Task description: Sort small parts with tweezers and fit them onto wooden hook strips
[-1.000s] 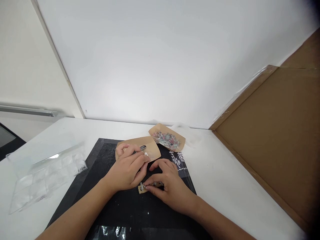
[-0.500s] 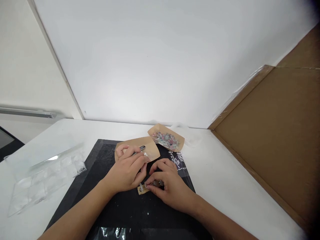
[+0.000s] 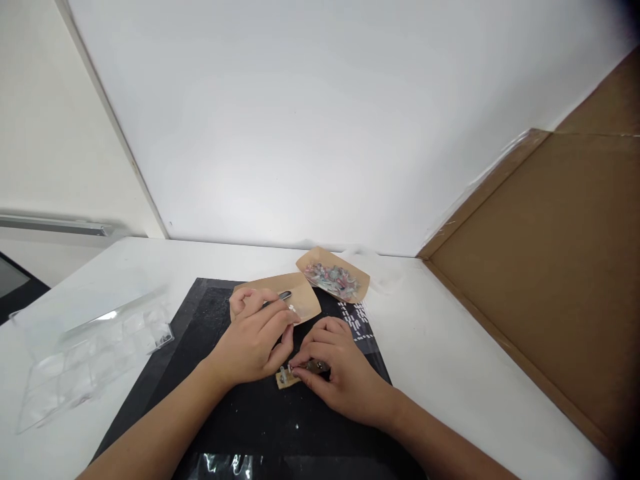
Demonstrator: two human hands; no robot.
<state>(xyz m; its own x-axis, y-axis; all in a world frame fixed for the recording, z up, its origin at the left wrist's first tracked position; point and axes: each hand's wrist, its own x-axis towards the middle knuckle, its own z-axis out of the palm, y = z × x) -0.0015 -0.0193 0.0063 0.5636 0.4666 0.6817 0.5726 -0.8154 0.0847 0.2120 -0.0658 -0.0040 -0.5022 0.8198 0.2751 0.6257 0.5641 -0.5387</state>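
Observation:
My left hand point(image 3: 257, 337) is closed, with a dark slim tool point(image 3: 284, 295) sticking out between its fingers over a brown paper tray point(image 3: 306, 301). Small white pieces lie in that tray near my fingertips. Beside it, my right hand point(image 3: 337, 367) pinches at a small tan strip point(image 3: 284, 381) lying on the black mat point(image 3: 260, 427). Small clear and metal parts stand on the strip. What exactly the right fingertips grip is too small to tell. A shiny brownish item point(image 3: 317, 366) shows under the right fingers.
A second paper tray point(image 3: 364, 288) holds several small red, green and clear packets behind my hands. At the left lies an open clear compartment box point(image 3: 90, 370). White stickers point(image 3: 356, 320) sit on the mat's right edge. A brown cardboard panel point(image 3: 540, 267) stands at the right.
The fingers of my left hand have shifted slightly around the tool. My right fingertips have moved very little at the strip. The trays and box look the same.

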